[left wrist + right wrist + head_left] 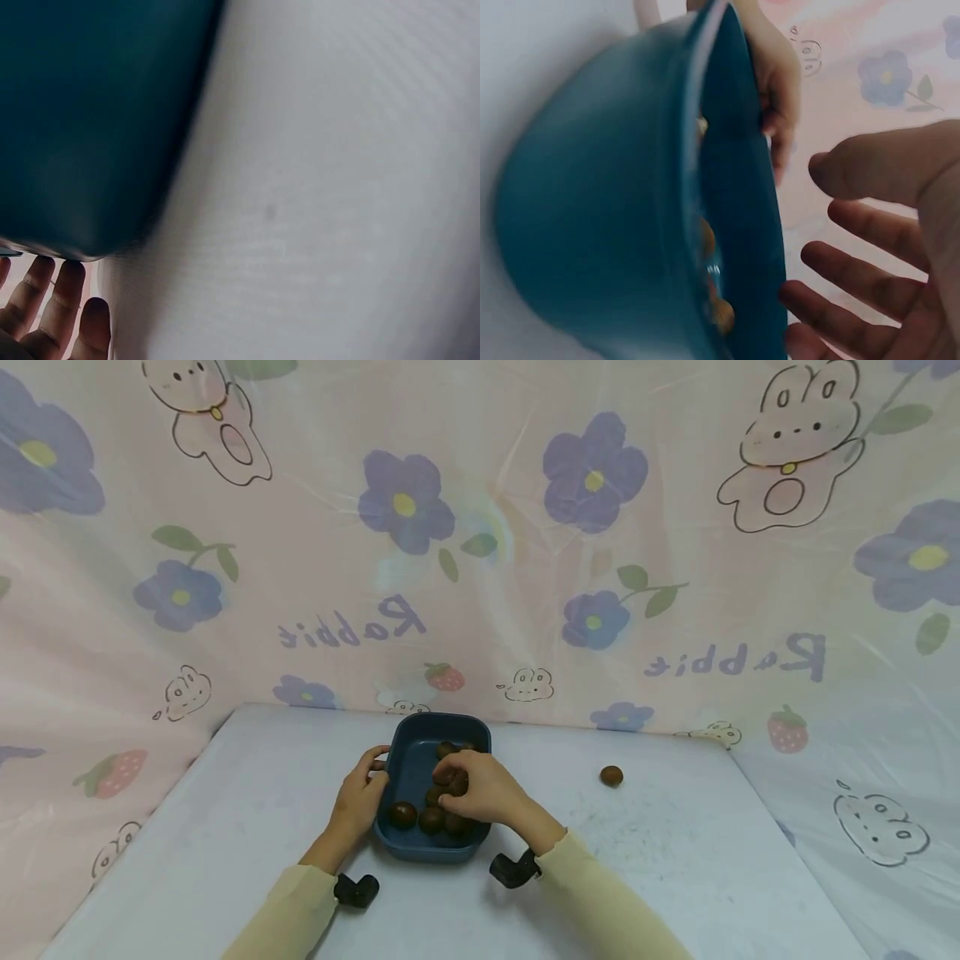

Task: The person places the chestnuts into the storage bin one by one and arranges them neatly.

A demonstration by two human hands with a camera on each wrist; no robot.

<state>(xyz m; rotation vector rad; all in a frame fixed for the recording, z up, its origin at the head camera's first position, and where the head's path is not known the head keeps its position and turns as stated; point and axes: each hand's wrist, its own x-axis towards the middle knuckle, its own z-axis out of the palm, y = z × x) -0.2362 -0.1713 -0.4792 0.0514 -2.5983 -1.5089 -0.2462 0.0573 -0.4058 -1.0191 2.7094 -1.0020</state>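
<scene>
A blue rectangular plastic container [408, 770] stands on the white table, with several glossy brown chestnuts [402, 815] on its floor. My left hand [358, 797] rests against the container's left side. In the left wrist view its fingers [56, 315] look extended, fingertips right at the container wall [90, 127]. Over the right rim reaches my right hand [486, 785], thumb and fingers bent loosely above the chestnuts and partly covering them. In the right wrist view, the right hand [877, 277] has its fingers spread apart beside the rim, nothing between them.
A single chestnut [611, 776] lies on the white table [675, 860] to the right of the container. Behind the table hangs a pink curtain [495, 593] printed with flowers and rabbits. Black wrist devices [514, 868] sit by both cuffs.
</scene>
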